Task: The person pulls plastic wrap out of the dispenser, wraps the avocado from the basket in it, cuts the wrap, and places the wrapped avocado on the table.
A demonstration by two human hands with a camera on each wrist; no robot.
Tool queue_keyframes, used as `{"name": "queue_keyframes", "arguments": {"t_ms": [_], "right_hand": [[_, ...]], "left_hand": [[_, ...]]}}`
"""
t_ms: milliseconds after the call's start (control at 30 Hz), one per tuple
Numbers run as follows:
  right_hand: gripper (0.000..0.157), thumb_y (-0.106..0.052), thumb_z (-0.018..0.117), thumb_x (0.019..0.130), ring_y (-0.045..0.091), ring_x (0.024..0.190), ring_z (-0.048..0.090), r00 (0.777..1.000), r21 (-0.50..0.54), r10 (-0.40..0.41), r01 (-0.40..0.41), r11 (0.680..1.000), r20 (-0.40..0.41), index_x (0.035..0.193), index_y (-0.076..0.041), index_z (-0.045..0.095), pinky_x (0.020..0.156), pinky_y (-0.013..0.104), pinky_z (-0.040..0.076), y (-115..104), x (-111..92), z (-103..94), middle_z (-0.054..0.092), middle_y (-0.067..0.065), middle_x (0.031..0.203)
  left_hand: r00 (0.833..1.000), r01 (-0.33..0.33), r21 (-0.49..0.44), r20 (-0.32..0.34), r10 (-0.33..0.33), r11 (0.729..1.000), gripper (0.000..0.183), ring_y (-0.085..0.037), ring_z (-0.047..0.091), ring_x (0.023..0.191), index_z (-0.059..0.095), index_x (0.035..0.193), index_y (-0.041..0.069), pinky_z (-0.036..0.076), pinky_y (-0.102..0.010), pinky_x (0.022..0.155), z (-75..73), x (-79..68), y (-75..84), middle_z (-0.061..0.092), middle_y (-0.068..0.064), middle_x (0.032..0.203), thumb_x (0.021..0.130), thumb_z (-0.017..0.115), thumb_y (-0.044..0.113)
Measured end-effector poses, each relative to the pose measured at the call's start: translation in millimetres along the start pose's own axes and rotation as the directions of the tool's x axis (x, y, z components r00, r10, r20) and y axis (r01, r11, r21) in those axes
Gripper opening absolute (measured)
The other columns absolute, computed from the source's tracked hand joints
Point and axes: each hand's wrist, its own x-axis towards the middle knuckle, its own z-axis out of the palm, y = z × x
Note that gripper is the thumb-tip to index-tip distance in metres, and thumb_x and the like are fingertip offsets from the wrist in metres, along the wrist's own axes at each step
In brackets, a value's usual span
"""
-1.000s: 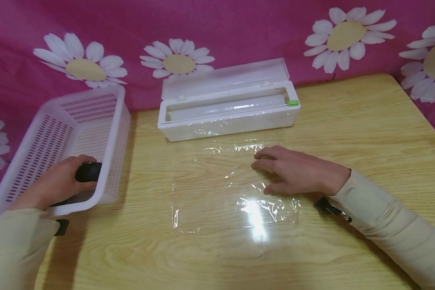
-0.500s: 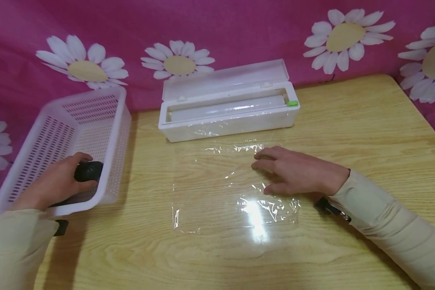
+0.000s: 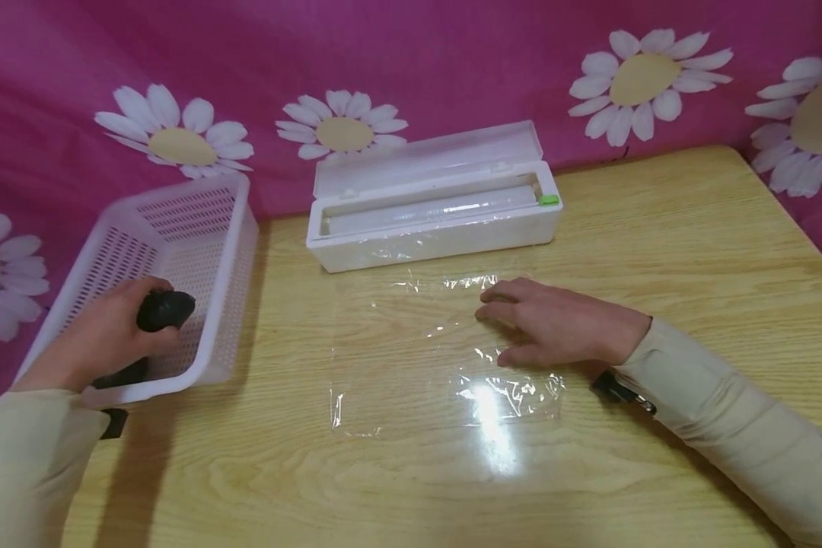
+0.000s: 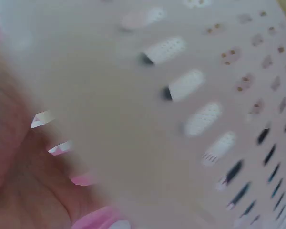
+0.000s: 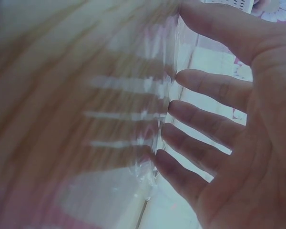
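Observation:
In the head view my left hand [image 3: 109, 327] reaches into the white perforated basket [image 3: 208, 358]. Its thumb and fingers grip a dark, rounded fruit [image 3: 167, 310] that looks like an avocado. Below that hand a second dark thing [image 3: 126, 374] lies in the basket, partly hidden. My right hand [image 3: 565, 320] rests its spread fingertips on a clear sheet of plastic wrap [image 3: 397, 342] lying on the table. The right wrist view shows these fingers [image 5: 200, 117] nearly straight, touching the film. In the left wrist view the basket wall [image 4: 109, 119] covers most of the hand's work.
A white wrap dispenser [image 3: 438, 242] stands at the back with its lid up and a roll [image 3: 431, 211] inside. A green slider [image 3: 549, 200] sits at its right end. Behind the wooden table [image 3: 657, 251] hangs a pink flowered cloth [image 3: 466, 68].
My left hand has raised the dark fruit a little, and the dark thing beneath shows apart from it. The right hand stays on the wrap. The head view has shifted slightly.

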Motion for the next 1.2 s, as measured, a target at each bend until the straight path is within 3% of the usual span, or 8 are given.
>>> {"name": "queue_keyframes", "arguments": {"t_ms": [133,300,400,767,900,1033,1200], "right_hand": [[0.061,-0.037,0.081,0.089,0.035,0.142,0.05,1.0,0.005,0.005,-0.005,1.0,0.007,0.141,-0.011,0.062,0.116,0.053,0.047,-0.3,0.3,-0.3,0.054,0.015,0.153],[0.058,-0.035,0.08,0.09,0.034,0.14,0.051,1.0,0.012,-0.01,0.01,1.0,0.003,0.14,-0.011,0.063,0.116,0.053,0.047,0.3,-0.8,-0.4,0.055,0.014,0.151],[0.057,-0.035,0.08,0.09,0.034,0.14,0.051,1.0,0.01,-0.017,0.017,1.0,0.0,0.139,-0.01,0.063,0.116,0.053,0.047,1.1,-1.0,0.2,0.055,0.015,0.15],[0.057,-0.034,0.079,0.091,0.036,0.14,0.051,1.0,0.007,-0.028,0.028,1.0,-0.004,0.14,-0.009,0.062,0.116,0.054,0.046,2.4,-1.2,0.5,0.055,0.016,0.151],[0.057,-0.035,0.078,0.091,0.036,0.141,0.051,1.0,0.01,-0.025,0.025,1.0,-0.004,0.14,-0.01,0.062,0.116,0.054,0.046,2.5,-1.1,0.5,0.055,0.016,0.151],[0.057,-0.035,0.078,0.091,0.036,0.142,0.05,1.0,0.011,-0.023,0.023,1.0,0.0,0.141,-0.01,0.062,0.116,0.055,0.046,2.3,-0.9,0.2,0.054,0.016,0.151],[0.057,-0.035,0.078,0.091,0.035,0.142,0.05,1.0,0.014,-0.017,0.017,1.0,0.004,0.141,-0.011,0.062,0.116,0.055,0.046,1.9,-0.8,-0.3,0.054,0.015,0.152]], "left_hand": [[0.997,-0.016,0.015,-0.07,0.017,1.0,0.065,-0.042,0.064,0.086,0.053,0.132,-0.005,0.055,-0.052,0.068,-6.8,-2.9,6.0,0.064,-0.036,0.113,0.082,0.084,0.022],[0.997,0.031,0.017,-0.076,-0.03,0.999,0.069,-0.05,0.058,0.098,0.05,0.142,0.0,0.055,-0.065,0.078,-12.7,-6.6,16.3,0.051,-0.035,0.131,0.086,0.08,0.027],[0.992,0.035,0.023,-0.118,-0.032,0.999,0.068,-0.052,0.054,0.104,0.051,0.143,0.0,0.053,-0.069,0.083,-14.8,-8.1,21.7,0.044,-0.034,0.137,0.087,0.079,0.027],[0.971,0.026,0.005,-0.239,-0.025,1.0,0.069,-0.047,0.05,0.108,0.051,0.145,0.005,0.052,-0.071,0.086,-23.4,-11.6,45.6,0.05,-0.03,0.135,0.084,0.08,0.024],[0.958,-0.025,-0.012,-0.287,0.02,1.0,0.066,-0.048,0.051,0.11,0.053,0.14,0.002,0.052,-0.07,0.085,-23.8,-10.8,55.2,0.054,-0.03,0.132,0.082,0.081,0.019],[0.928,-0.103,-0.003,-0.361,0.095,0.995,0.059,-0.044,0.055,0.105,0.058,0.131,0.0,0.052,-0.064,0.083,-22.1,-9.5,64.4,0.059,-0.027,0.123,0.079,0.081,0.015],[0.908,-0.154,0.01,-0.392,0.145,0.988,0.056,-0.042,0.058,0.103,0.061,0.129,0.003,0.055,-0.065,0.082,-19.8,-10.0,78.4,0.061,-0.024,0.121,0.078,0.082,0.014]]}}
